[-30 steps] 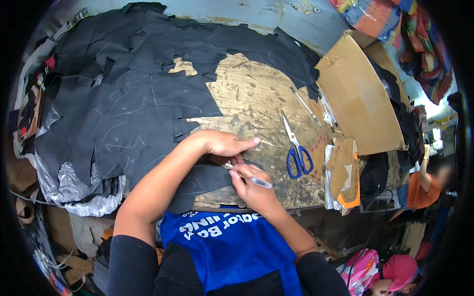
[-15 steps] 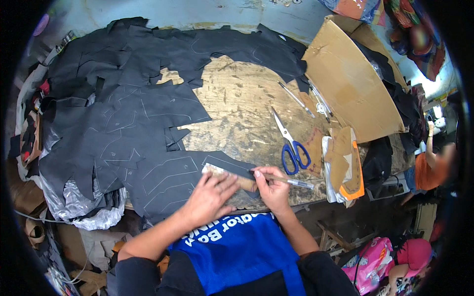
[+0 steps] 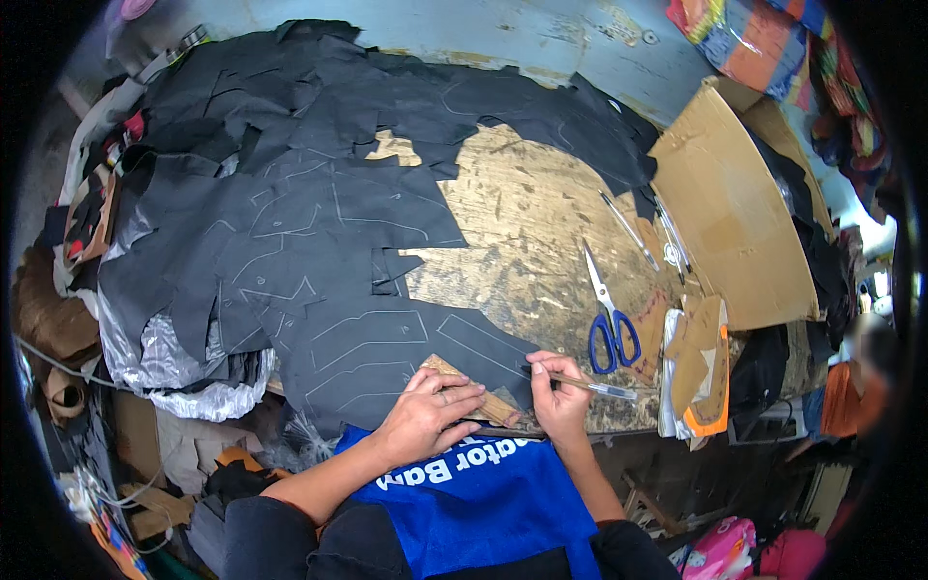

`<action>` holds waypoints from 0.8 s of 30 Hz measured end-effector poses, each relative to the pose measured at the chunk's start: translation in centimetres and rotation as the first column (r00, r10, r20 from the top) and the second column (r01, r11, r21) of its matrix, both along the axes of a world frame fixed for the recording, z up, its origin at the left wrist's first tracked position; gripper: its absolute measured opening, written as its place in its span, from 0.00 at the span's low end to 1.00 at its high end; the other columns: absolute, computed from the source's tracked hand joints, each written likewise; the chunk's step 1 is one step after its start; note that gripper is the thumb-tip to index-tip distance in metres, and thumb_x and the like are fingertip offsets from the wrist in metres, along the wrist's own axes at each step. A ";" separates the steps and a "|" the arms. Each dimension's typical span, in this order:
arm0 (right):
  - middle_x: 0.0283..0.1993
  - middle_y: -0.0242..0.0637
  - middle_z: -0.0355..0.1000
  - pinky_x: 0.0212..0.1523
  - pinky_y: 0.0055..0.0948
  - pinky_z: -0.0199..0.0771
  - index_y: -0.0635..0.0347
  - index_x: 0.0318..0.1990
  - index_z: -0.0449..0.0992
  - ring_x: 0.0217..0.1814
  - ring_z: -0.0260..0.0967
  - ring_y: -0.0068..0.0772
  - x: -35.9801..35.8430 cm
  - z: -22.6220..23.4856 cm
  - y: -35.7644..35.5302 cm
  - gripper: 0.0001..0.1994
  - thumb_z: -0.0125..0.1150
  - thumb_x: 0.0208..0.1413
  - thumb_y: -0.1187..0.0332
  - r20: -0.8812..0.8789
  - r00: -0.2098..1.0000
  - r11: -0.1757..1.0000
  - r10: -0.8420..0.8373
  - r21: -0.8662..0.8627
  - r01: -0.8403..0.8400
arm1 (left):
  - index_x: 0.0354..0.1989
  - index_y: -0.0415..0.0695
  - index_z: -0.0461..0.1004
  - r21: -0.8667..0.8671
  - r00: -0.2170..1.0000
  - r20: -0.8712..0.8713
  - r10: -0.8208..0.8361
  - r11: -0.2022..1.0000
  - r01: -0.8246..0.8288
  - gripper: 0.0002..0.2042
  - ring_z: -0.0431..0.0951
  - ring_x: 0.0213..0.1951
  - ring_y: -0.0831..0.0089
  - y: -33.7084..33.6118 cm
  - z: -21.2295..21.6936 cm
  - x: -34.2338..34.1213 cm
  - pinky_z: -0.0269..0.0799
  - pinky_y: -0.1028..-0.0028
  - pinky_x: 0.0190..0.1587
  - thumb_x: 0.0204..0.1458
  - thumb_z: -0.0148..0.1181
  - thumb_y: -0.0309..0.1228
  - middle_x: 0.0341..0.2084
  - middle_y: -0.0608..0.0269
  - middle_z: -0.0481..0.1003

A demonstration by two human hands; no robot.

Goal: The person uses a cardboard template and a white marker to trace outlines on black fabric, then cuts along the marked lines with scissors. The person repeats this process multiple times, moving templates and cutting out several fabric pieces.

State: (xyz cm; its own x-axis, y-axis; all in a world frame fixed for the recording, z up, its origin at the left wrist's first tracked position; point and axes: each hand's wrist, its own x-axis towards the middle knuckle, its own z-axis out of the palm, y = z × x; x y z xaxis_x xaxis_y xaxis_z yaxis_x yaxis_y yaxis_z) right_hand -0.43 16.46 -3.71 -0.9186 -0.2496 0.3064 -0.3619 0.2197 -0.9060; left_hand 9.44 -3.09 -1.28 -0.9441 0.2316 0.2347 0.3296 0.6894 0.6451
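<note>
My left hand (image 3: 430, 410) lies over a narrow brown cardboard pattern piece (image 3: 498, 410), its fingers bent across the top and its thumb at the near side. That piece rests on black fabric (image 3: 368, 365) near the table's front edge, tilted down to the right. My right hand (image 3: 561, 394) pinches a pen (image 3: 590, 384), its tip toward the fabric's right edge and its clear end pointing right. Pale drawn outlines cover the fabric, one of them just beyond the pattern piece. Blue-handled scissors (image 3: 613, 340) lie beyond my right hand, blades pointing away.
A large cardboard box (image 3: 735, 208) stands at the right. Before it lie another pen (image 3: 630, 230) and a stack of brown patterns and papers (image 3: 696, 362). Overlapping black pieces spread across the wooden table (image 3: 527, 222). Crumpled silver plastic (image 3: 224, 398) hangs at the left edge.
The pattern piece and my left hand have shifted toward me, uncovering a drawn outline. My right hand still holds the pen, near the fabric's edge. The whole view has turned and shifted.
</note>
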 end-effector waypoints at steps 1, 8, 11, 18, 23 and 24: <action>0.35 0.44 0.76 0.40 0.27 0.72 0.65 0.30 0.71 0.36 0.74 0.30 0.0 -0.2 -0.1 0.03 0.58 0.53 0.78 0.006 1.000 0.999 -0.022 -0.033 0.023 | 0.44 0.45 0.77 0.006 1.000 0.011 -0.002 1.000 0.002 0.18 0.71 0.52 0.65 0.0 0.0 0.0 0.61 0.60 0.55 0.45 0.65 0.37 0.49 0.67 0.75; 0.38 0.45 0.75 0.39 0.21 0.71 0.67 0.32 0.69 0.37 0.71 0.22 0.1 -0.2 0.2 0.02 0.55 0.56 0.79 0.143 0.990 0.988 0.017 -0.156 0.006 | 0.45 0.44 0.77 0.031 0.998 0.059 0.006 0.999 -0.008 0.17 0.68 0.55 0.65 0.0 -0.2 0.3 0.56 0.57 0.59 0.48 0.62 0.39 0.50 0.66 0.74; 0.36 0.43 0.76 0.41 0.26 0.74 0.69 0.31 0.73 0.38 0.75 0.29 0.3 0.6 0.3 0.01 0.57 0.54 0.80 0.100 0.994 0.996 -0.052 -0.063 0.059 | 0.45 0.44 0.77 0.028 0.999 0.051 0.004 1.000 -0.006 0.17 0.68 0.55 0.65 -0.1 -0.3 0.3 0.56 0.58 0.59 0.48 0.62 0.39 0.50 0.65 0.74; 0.34 0.41 0.76 0.40 0.35 0.74 0.64 0.35 0.78 0.36 0.73 0.41 2.0 3.1 -0.3 0.10 0.67 0.42 0.76 -0.298 0.856 0.832 0.423 0.500 -0.238 | 0.45 0.43 0.77 0.240 0.995 -0.003 0.102 0.966 -0.099 0.18 0.71 0.53 0.59 -1.2 0.5 -0.1 0.64 0.60 0.55 0.46 0.66 0.37 0.50 0.55 0.74; 0.32 0.40 0.75 0.36 0.32 0.72 0.62 0.36 0.78 0.33 0.70 0.40 2.6 3.7 -0.6 0.13 0.69 0.38 0.75 -0.265 0.831 0.806 0.489 0.501 -0.315 | 0.44 0.38 0.74 -0.029 0.628 -0.291 0.722 0.649 -0.760 0.21 0.71 0.52 0.52 -9.3 2.7 -3.2 0.66 0.60 0.54 0.42 0.68 0.35 0.45 0.48 0.74; 0.32 0.40 0.75 0.35 0.32 0.73 0.62 0.36 0.78 0.33 0.70 0.39 2.6 3.6 -0.6 0.13 0.69 0.38 0.75 -0.267 0.818 0.800 0.509 0.499 -0.334 | 0.50 0.36 0.69 -0.053 0.480 -0.246 0.842 0.483 -0.874 0.28 0.70 0.53 0.50 -11.4 2.9 -4.4 0.65 0.61 0.55 0.42 0.68 0.37 0.47 0.44 0.73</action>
